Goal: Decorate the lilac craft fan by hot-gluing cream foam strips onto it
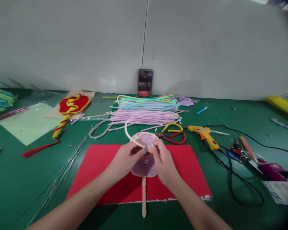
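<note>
A round lilac fan (144,167) with a cream rim lies on a red board (86,179). Its twisted cream handle (144,196) points toward me past the board's front edge. Over the fan, my left hand (127,157) pinches a cream pipe cleaner (129,132), whose free end curls up and away. My right hand (163,161) is closed close beside it, fingertips pinching the same pipe cleaner near the fan's middle. The fingers hide part of the fan and the exact spot where the strip bends.
Behind the board lie bundled pastel pipe cleaners (146,116) and scissors (175,132). A yellow glue gun (205,135) with a black cord sits right, near assorted tools (244,156). On the left are thin wires (69,161) and a red-and-yellow fan (74,104). A phone (145,83) leans on the wall.
</note>
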`<state>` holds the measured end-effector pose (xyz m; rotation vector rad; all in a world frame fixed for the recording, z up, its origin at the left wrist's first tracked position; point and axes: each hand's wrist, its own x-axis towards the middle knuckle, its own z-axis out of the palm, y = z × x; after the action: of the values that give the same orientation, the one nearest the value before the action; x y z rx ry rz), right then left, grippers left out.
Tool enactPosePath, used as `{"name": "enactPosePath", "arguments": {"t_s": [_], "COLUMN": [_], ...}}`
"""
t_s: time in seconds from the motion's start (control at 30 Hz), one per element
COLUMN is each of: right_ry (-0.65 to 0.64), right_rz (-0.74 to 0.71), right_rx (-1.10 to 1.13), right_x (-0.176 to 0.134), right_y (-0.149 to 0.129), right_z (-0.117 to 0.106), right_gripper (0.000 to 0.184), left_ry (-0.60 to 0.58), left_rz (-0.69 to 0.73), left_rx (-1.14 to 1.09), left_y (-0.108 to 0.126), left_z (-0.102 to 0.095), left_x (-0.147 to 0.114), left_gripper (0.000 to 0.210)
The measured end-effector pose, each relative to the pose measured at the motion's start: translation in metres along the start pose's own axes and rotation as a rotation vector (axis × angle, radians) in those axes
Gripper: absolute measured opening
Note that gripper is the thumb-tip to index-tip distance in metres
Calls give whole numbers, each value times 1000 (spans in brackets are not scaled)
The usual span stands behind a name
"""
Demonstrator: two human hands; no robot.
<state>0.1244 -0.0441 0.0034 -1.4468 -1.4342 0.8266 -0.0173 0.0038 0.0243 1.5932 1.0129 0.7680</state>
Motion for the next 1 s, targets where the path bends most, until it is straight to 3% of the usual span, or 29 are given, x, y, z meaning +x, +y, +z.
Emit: {"name": "enactPosePath", "arguments": {"t_s": [0.33,0.5,0.7,1.0], "right_ry": [10,-6,-46,-33], "right_rz": [-58,-100,-116,-137], "right_rx": [-102,-167,-182,-190], "right_x": [-2,-3,-4,-4], "right_y": [1,1,-1,-2], "right_z": [3,3,3,4], "right_gripper": [16,16,16,17], "left_ry": [42,-8,-90,-86], "left_rz": [77,179,171,164], "left_rx": [153,236,331,319], "left_y": [1,5,13,12], "left_z": [1,-3,-9,-11], "left_x": [-4,-4,-4,-6], "left_gripper": [12,14,19,15]}}
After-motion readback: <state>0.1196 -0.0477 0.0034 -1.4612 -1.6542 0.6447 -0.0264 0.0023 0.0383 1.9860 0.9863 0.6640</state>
